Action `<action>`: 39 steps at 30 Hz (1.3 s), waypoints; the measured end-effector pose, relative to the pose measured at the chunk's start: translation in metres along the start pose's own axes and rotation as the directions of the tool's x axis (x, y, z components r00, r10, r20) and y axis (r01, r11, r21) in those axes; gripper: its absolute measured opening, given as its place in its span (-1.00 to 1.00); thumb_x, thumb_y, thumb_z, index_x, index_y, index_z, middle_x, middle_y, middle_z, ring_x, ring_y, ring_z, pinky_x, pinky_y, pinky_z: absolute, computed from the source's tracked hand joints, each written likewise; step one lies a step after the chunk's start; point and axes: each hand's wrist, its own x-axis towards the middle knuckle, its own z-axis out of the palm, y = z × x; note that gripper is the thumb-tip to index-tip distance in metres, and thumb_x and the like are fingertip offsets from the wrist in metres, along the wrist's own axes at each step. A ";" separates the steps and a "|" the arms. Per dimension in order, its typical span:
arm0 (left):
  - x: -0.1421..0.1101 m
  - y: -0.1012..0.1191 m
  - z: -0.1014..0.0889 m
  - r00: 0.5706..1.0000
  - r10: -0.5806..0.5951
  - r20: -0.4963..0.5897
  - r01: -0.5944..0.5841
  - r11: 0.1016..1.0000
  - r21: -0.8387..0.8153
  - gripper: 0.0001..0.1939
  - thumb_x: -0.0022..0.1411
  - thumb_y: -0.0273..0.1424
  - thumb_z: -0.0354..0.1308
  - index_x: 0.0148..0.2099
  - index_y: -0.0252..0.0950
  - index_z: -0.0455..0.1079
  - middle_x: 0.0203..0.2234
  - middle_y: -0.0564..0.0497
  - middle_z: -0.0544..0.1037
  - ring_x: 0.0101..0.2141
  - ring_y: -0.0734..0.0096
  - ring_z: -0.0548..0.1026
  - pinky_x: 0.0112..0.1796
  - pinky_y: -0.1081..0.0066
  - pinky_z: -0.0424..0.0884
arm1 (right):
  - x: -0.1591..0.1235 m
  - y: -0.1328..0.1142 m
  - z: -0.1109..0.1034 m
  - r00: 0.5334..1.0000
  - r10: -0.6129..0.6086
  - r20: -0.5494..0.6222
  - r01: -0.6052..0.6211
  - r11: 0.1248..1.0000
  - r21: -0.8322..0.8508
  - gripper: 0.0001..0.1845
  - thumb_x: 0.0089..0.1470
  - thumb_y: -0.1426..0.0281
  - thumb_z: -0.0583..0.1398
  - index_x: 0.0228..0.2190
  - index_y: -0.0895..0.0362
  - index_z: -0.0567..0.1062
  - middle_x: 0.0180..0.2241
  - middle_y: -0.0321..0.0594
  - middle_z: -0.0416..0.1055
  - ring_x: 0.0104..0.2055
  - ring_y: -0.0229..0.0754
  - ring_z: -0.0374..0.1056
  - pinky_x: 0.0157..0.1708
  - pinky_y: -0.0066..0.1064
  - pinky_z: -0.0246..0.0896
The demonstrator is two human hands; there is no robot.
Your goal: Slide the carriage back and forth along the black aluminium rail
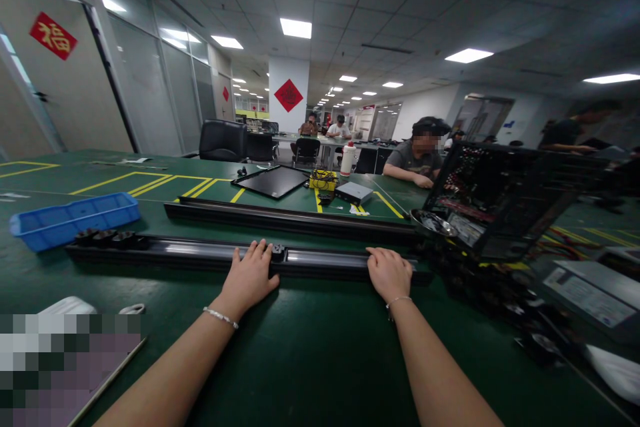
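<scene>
A long black rail (327, 259) with a shiny strip along its top lies across the green table in front of me. My left hand (253, 277) rests on it with fingers spread, the thumb off to the right. Right beside those fingertips sits a small black block (279, 253) on the rail. Farther right, my right hand (391, 273) has its fingers bent over the rail, and its thumb is hidden. Several similar black blocks (105, 238) sit at the rail's left end.
Behind lies a second black rail (290, 217). A blue basket (75, 217) is at left; a black flat panel (273, 181), grey box (353, 193) and white bottle (347, 160) stand farther back. At right are an open computer case (500, 193) and a metal bowl (433, 222). A person sits opposite.
</scene>
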 end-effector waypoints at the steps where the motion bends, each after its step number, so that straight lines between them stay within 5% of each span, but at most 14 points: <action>1: 0.000 0.001 0.000 1.000 -0.002 0.001 0.002 1.000 -0.001 -0.32 0.09 -0.19 -0.05 0.23 -0.38 0.09 0.22 -0.22 0.13 0.20 0.00 0.06 0.11 -0.12 -0.02 | 0.000 0.000 0.000 1.000 0.000 -0.002 0.000 1.000 0.001 -0.55 0.12 0.33 -0.11 -0.07 -0.09 0.44 0.01 -0.33 0.36 0.07 -0.16 0.14 0.01 -0.20 -0.10; 39: -0.002 0.009 -0.005 0.997 -0.020 0.075 0.019 1.000 0.013 -0.28 0.10 -0.18 -0.05 0.28 -0.32 -0.01 0.26 -0.17 0.04 0.22 -0.07 -0.04 0.03 -0.19 0.05 | -0.001 -0.003 -0.001 1.000 0.012 -0.024 -0.013 1.000 -0.001 -0.55 0.11 0.34 -0.11 -0.10 -0.09 0.47 0.00 -0.31 0.37 0.04 -0.15 0.15 0.00 -0.20 -0.12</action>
